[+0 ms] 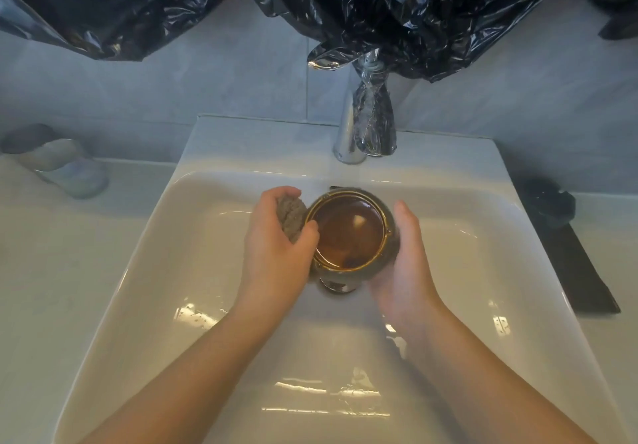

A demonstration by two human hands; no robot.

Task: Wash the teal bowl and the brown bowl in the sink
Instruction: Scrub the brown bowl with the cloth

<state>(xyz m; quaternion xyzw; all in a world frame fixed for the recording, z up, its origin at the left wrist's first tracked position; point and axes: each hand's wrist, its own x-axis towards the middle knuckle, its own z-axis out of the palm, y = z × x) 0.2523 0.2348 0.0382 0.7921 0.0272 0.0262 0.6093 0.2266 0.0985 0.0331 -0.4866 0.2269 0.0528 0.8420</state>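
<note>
Brown bowl [348,233] scrub underway mid-sink [241,140]: left hand [276,247] clutches sponge [291,216], right hand [404,257] cups the bowl, so wiping inside is probably next.

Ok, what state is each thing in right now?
brown bowl: upright, held above the drain.
sponge: gripped in the left hand, against the bowl's rim.
right hand: cupping the bowl's side.
faucet: partly wrapped in black plastic; flow unclear.
</note>
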